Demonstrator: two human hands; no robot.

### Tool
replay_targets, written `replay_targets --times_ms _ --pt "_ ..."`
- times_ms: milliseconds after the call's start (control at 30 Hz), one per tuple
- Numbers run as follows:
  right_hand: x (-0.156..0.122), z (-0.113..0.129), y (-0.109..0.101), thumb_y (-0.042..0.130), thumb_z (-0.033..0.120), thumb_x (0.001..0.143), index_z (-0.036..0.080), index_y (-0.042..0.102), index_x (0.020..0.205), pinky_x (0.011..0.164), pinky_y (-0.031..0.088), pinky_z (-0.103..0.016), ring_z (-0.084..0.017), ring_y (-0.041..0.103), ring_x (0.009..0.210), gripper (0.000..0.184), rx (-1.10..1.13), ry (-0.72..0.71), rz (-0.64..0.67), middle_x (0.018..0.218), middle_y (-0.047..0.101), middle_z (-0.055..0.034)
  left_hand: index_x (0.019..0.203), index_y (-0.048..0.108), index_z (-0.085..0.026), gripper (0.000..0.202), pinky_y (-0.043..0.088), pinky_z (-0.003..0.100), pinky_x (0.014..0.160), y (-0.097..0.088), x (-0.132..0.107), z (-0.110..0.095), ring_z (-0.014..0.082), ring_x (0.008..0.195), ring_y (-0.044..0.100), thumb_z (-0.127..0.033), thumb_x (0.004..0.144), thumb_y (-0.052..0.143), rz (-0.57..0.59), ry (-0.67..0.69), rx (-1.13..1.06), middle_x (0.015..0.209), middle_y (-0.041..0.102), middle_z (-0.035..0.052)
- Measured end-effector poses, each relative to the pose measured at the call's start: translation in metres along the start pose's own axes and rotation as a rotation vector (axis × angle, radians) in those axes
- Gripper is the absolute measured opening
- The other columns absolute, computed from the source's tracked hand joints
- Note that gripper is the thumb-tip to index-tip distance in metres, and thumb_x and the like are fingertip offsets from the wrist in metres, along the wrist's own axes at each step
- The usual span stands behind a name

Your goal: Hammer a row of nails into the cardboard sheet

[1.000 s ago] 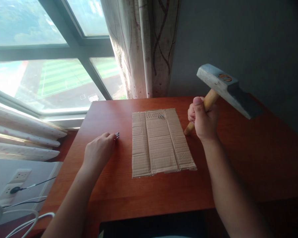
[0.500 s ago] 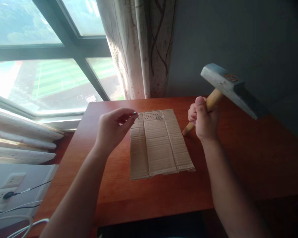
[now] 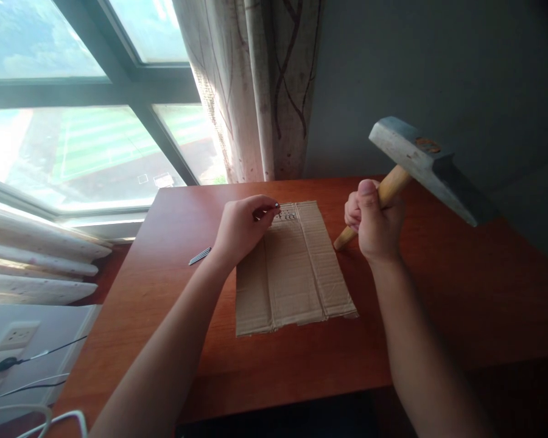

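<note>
In my right hand [image 3: 378,222] is a hammer [image 3: 411,152], gripped by its wooden handle with the grey steel head raised up and to the right. The handle's lower end comes down beside the cardboard's right edge. My left hand [image 3: 244,225] pinches a small nail [image 3: 276,205] between thumb and fingertips over the far part of a flat piece of cardboard [image 3: 296,267]. Rows of small dark holes mark the cardboard there, partly hidden by my fingers. Several more nails [image 3: 200,256] lie on the table to the left of my left wrist.
The cardboard lies on a reddish-brown wooden table [image 3: 155,292]. A window [image 3: 95,146] and patterned curtains [image 3: 251,91] stand behind and to the left. Power sockets with cords [image 3: 9,359] are at lower left, and a dark object [image 3: 283,417] lies at the near edge.
My left hand has moved right with the nail, from the cardboard's far left corner to the area by the holes. The nails on the table now show. My right hand and the hammer hardly moved.
</note>
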State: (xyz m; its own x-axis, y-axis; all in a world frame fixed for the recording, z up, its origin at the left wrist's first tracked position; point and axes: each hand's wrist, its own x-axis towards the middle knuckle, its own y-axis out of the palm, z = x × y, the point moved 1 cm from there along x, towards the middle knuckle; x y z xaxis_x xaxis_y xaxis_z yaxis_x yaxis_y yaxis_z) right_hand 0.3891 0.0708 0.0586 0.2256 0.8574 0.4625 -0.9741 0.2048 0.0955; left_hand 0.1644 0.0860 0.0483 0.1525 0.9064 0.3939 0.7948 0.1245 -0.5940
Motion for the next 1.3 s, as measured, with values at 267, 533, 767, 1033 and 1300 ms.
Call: replay_targets --times_ms 267,533,767,1033,1300 --pt "-0.0009 -0.0004 -0.0001 0.058 0.064 0.087 0.024 0.032 0.058 0.035 0.022 -0.025 -0.008 0.028 0.038 0.057 -0.019 0.005 0.002 0.046 0.029 0.0070 0.086 0.076 -0.019 0.014 0.055 0.025 0.065 0.0005 -0.0007 -0.0010 0.0143 0.068 0.069 -0.027 0.084 0.065 0.015 0.008 0.012 0.079 0.077 0.0027" --pt "-0.0003 0.0007 -0.0015 0.058 0.063 0.088 0.025 0.031 0.057 0.035 0.019 -0.028 -0.009 0.026 0.038 0.056 -0.027 0.005 -0.005 0.046 0.029 0.0057 0.085 0.076 -0.020 0.013 0.054 0.025 0.064 -0.0005 0.0008 -0.0015 0.0142 0.065 0.068 -0.027 0.084 0.065 0.025 0.026 0.064 0.076 0.076 0.0015" --pt "-0.0002 0.0007 -0.0018 0.056 0.063 0.089 0.025 0.031 0.058 0.034 0.021 -0.027 -0.009 0.026 0.038 0.055 -0.035 -0.011 0.004 0.047 0.028 0.0063 0.085 0.076 -0.021 0.012 0.052 0.026 0.067 -0.0006 0.0023 -0.0044 0.0144 0.064 0.067 -0.024 0.085 0.064 0.039 0.039 0.112 0.076 0.076 0.0015" --pt "-0.0012 0.0022 -0.0007 0.059 0.061 0.088 0.024 0.032 0.057 0.035 0.020 -0.025 -0.007 0.026 0.037 0.055 -0.003 0.005 -0.001 0.048 0.027 0.0072 0.087 0.077 -0.021 0.014 0.051 0.026 0.065 0.0007 0.0024 -0.0040 0.0149 0.065 0.068 -0.025 0.086 0.063 0.039 0.040 0.133 0.078 0.076 0.0024" --pt "-0.0006 0.0026 -0.0006 0.061 0.062 0.086 0.024 0.032 0.057 0.034 0.020 -0.026 -0.007 0.026 0.037 0.056 0.031 0.002 -0.004 0.047 0.027 0.0071 0.086 0.076 -0.021 0.014 0.051 0.027 0.065 0.0006 0.0025 -0.0043 0.0154 0.066 0.068 -0.024 0.086 0.062 0.046 0.075 0.173 0.077 0.076 0.0023"
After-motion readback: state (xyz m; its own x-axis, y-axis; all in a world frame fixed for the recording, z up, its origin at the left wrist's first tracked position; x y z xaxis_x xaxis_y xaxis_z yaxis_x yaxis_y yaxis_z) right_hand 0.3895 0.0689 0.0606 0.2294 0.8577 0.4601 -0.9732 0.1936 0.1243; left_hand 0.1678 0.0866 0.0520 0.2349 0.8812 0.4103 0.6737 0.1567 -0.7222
